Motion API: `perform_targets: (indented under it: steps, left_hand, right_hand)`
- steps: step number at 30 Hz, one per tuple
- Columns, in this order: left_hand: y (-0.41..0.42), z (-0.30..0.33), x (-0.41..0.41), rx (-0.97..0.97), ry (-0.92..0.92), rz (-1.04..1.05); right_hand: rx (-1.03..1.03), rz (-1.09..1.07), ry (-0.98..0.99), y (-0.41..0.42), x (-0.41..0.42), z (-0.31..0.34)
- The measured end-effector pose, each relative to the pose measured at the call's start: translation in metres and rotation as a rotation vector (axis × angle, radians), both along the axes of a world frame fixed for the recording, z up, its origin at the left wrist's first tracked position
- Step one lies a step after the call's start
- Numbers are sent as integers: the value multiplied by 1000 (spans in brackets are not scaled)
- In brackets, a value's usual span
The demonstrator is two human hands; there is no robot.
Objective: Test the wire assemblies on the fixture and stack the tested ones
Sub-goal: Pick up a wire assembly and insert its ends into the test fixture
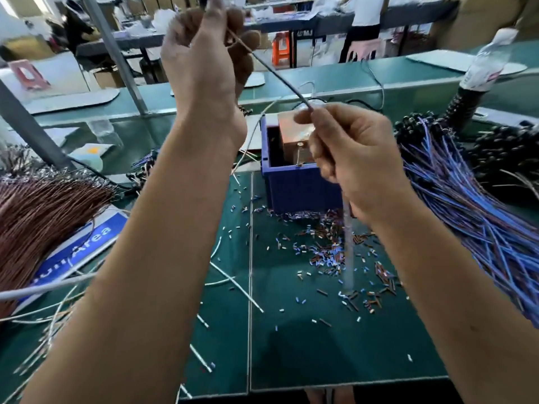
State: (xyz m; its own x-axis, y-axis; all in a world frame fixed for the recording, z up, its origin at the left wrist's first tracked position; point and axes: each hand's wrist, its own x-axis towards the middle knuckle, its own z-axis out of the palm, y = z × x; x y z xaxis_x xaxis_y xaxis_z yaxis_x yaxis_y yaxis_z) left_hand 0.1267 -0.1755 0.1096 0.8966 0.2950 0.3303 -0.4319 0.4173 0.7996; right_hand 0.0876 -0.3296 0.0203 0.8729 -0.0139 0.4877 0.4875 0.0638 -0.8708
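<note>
Right, I've got both hands raised over the bench. My left hand (204,51) is up high, fingers curled in tight with the thumb and fingertips pinching the upper end of a thin grey insulated wire (280,77). That wire slants down from those fingers to my right hand (347,147), which sits lower and pinches it between thumb and forefinger, the other fingers curled loosely beneath. Below the right fingers the wire's pale tail hangs straight down, blurred.

Just behind my right knuckles stands a dark blue plastic box (294,188), open at the top, with a copper-coloured metal block (294,135) sitting upright inside it; I can't tell what else is in there. Beneath the right hand, the green bench mat (291,345) is littered with small blue, white and red wire offcuts (335,252).

Out past my right wrist fans a thick bundle of blue and purple wires with black ends (466,205). Past my left forearm lies a bundle of reddish-brown wires (43,214), partly over a blue and white sign (87,243), with loose white wires (233,284) nearby on the mat.
</note>
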Motion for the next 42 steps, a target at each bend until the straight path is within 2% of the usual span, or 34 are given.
perform_targets:
  steps: [2, 4, 7, 9, 12, 14, 16, 19, 21, 25, 27, 32, 38, 42]
  left_hand:
    - [-7, -7, -2, -80, -2, 21]
    - [-21, -25, -6, -65, -22, 77]
    - [-48, -75, -14, 181, -120, 209]
    - [-60, -115, -19, 505, -189, 275]
    - [-62, -158, -22, 956, -280, 327]
    - [-59, -170, -22, 1096, -350, 278]
    - [-56, -178, -22, 1152, -400, 237]
    - [-55, -186, -22, 1115, -431, 256]
    - [-55, -188, -20, 1095, -421, 273]
    - [-53, -194, -15, 1087, -322, 138]
    - [-53, -198, -14, 1016, -254, 40]
    - [-52, -203, -12, 840, -62, -183]
    - [-48, -203, -13, 762, 43, -193]
    - [-49, -201, -15, 750, 75, -161]
  right_hand:
    - [-193, -181, -120, -27, -1, 2]
    - [-460, -433, -208, -50, 1, -3]
    - [-716, -737, -280, -70, 3, -23]
    - [-769, -798, -344, -73, 6, -39]
    - [-874, -755, -418, -69, 9, -71]
    - [-899, -722, -446, -65, 11, -88]
    - [-887, -696, -445, -64, 15, -95]
    - [-832, -658, -414, -66, 18, -99]
    - [-713, -568, -305, -68, 17, -100]
    - [-522, -370, -117, -75, 14, -99]
    - [-465, -296, -56, -77, 14, -99]
    - [-445, -304, -9, -79, 14, -102]
    - [-333, -266, 28, -84, 13, -102]
    - [-352, -295, 26, -87, 13, -102]
